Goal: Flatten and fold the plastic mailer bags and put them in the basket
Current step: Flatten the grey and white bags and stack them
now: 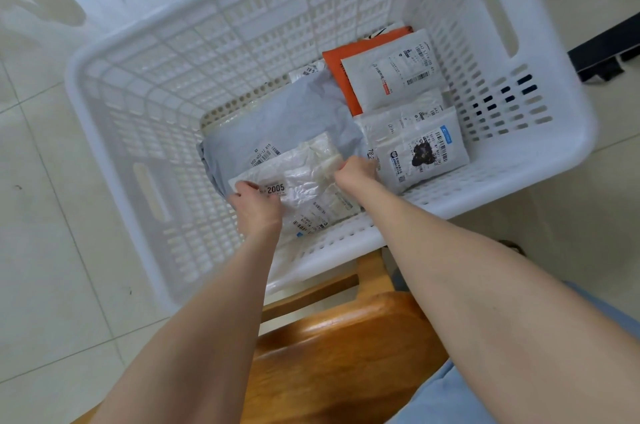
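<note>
White crinkled mailer bag (311,177) was held inside the basket (581,132), pinched at opposite edges by left grip (256,203) and right grip (356,169); judged light, limp, slippery, best taken at folded edges.

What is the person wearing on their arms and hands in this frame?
Nothing shows: left hand and right hand have no gloves, rings or watch, and both forearms are without sleeves up to the frame edge. Light blue fabric at lower right may be their clothing.
</note>
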A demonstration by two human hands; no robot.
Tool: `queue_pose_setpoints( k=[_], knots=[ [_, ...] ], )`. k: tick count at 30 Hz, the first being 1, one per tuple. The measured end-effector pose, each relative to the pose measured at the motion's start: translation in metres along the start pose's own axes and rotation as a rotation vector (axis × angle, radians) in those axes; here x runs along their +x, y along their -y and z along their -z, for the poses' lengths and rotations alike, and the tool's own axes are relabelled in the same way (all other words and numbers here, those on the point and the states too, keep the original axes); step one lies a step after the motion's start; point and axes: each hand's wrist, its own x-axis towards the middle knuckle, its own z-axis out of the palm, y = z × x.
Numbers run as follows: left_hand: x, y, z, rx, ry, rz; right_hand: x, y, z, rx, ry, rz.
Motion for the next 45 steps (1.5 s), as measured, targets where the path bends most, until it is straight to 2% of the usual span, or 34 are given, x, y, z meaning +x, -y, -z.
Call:
queue_pose_setpoints(
  k=[2, 7, 9, 11, 12, 14, 17, 22, 27, 29, 33, 37, 45],
  knots=[
    [-0.002, -0.005, 0.002, 0.008, -0.007, -0.064, 0.000, 0.000, 0.006, 0.006, -0.063, 0.033],
    [-0.008, -0.009, -0.003, 0.025, -0.043, -0.069, 0.000, 0.001, 0.002, 0.088, 0.008, 0.193],
    [-0.010, -0.010, -0.004, 0.033, -0.085, -0.063, 0.001, -0.001, 0.002, 0.079, -0.071, 0.195],
    [-0.008, -0.009, -0.003, 0.054, -0.097, -0.128, 0.001, -0.001, 0.004, 0.098, -0.116, 0.195],
    [-0.006, -0.008, -0.005, 0.067, -0.042, -0.179, 0.001, -0.001, 0.005, 0.118, -0.081, 0.199],
    [-0.003, -0.007, -0.011, 0.101, 0.177, -0.260, -0.001, 0.000, 0.007, 0.119, 0.030, 0.226],
    [-0.003, -0.006, -0.019, 0.180, 0.448, -0.218, -0.005, -0.001, 0.008, 0.062, 0.085, 0.225],
    [-0.001, -0.011, -0.020, 0.198, 0.546, -0.194, -0.008, -0.006, 0.013, -0.011, 0.125, 0.187],
    [-0.009, -0.023, -0.011, 0.306, 0.432, -0.295, -0.018, -0.006, 0.025, -0.082, 0.121, 0.216],
    [-0.016, -0.033, -0.007, 0.345, 0.439, -0.322, -0.026, -0.004, 0.036, -0.091, 0.108, 0.223],
    [-0.031, -0.067, 0.003, 0.303, 0.404, -0.411, -0.045, -0.002, 0.065, -0.072, 0.077, 0.243],
    [-0.056, -0.109, 0.017, 0.254, 0.439, -0.517, -0.067, -0.006, 0.100, -0.005, -0.039, 0.251],
    [-0.119, -0.200, 0.044, 0.309, 0.338, -0.769, -0.113, -0.033, 0.181, 0.183, -0.335, 0.203]
  ],
)
